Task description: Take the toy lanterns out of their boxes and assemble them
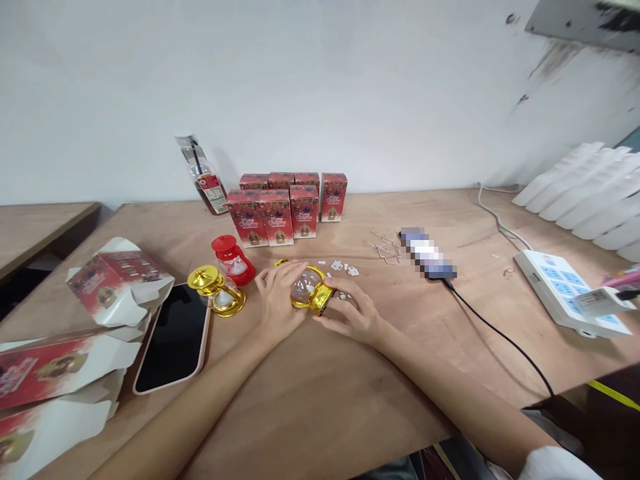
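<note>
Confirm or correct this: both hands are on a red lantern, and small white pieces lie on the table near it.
Not quite: the head view shows the left hand and right hand on a gold lantern, not a red one. Small white pieces do lie on the table near it.

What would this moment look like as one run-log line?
left hand: on tilted gold lantern | right hand: on its base | beyond: loose white pieces, red boxes | left side: red lantern, upright gold lantern
</note>
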### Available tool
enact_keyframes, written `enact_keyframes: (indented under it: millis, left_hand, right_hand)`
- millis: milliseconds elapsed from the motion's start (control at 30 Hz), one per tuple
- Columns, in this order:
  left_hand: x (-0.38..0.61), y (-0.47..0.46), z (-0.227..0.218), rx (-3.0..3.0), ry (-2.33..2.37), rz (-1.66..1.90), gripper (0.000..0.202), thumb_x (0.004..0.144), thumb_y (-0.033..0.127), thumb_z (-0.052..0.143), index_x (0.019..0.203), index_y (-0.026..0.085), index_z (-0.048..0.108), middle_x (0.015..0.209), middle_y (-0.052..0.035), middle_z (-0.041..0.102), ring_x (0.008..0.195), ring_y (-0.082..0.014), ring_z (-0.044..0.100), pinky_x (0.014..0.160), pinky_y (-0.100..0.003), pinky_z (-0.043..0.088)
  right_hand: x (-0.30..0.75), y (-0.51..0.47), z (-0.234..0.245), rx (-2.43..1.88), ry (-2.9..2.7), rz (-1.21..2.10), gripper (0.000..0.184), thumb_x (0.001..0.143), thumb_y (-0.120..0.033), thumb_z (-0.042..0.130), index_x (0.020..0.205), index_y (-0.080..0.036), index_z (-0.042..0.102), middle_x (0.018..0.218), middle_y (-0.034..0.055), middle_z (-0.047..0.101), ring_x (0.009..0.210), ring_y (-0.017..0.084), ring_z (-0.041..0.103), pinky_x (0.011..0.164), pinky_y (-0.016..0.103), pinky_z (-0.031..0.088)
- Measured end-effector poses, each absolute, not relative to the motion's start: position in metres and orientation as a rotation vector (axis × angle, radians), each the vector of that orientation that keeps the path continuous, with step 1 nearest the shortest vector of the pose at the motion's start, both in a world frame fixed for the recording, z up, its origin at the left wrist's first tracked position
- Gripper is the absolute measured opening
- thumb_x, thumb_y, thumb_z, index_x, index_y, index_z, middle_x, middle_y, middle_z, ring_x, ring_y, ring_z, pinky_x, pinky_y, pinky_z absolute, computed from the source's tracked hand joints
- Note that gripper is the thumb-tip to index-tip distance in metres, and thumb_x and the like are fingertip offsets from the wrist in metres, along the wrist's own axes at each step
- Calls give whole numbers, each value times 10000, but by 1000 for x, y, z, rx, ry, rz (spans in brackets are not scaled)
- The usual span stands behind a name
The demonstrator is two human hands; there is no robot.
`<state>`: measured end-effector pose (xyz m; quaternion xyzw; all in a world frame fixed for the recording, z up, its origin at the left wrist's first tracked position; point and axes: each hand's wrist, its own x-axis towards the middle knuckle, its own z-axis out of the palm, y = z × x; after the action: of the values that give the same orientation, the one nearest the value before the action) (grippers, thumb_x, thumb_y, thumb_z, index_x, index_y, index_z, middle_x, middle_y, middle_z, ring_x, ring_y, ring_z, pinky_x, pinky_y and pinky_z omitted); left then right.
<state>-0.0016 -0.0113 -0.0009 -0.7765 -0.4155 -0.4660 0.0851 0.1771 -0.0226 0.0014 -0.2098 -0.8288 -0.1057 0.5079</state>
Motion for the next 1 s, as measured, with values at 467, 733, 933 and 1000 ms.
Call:
enact_keyframes:
  millis: [467, 733, 933, 1000]
  left_hand:
    - [0, -10, -2, -2122, -1460, -1494, 781, 708, 361, 691, 1320, 264, 216, 1342, -154, 340, 1249, -298, 374, 987, -488, 320]
    - [-2, -11, 2, -2367, -1487, -1317, 469, 719, 314, 661, 1147, 245, 484, 1213, -104, 523, 1121, -274, 506, 903, -422, 344]
    - [-6, -4, 4, -2385, -1587, -1688, 393, 715, 277, 650, 1080, 210, 521, 1152, -97, 558, 1115, -246, 524, 904, -395, 418]
    - [-7, 2, -2, -2352, -1632, -1842, 395, 689, 302, 682, 1044, 199, 542, 1095, -83, 590, 1050, -234, 563, 885, -383, 450]
  right_hand:
    - [182, -21, -3, -487, -2036, -282, 195, 777, -243, 699, 904, -164, 575, 1058, 151, 591, 1075, 244, 577, 845, 368, 563]
    - [190, -12, -6, -471, -1863, -154, 142, 902, -277, 467, 1012, -186, 462, 1051, 133, 572, 975, 219, 593, 757, 390, 541]
    - [201, 24, -7, -1008, -1981, -269, 101, 876, -110, 445, 902, -171, 522, 812, 76, 646, 854, 229, 576, 741, 362, 437]
    - [201, 37, -1, -1087, -2141, -298, 82, 860, -126, 462, 878, -167, 531, 825, 89, 654, 887, 247, 565, 790, 380, 405]
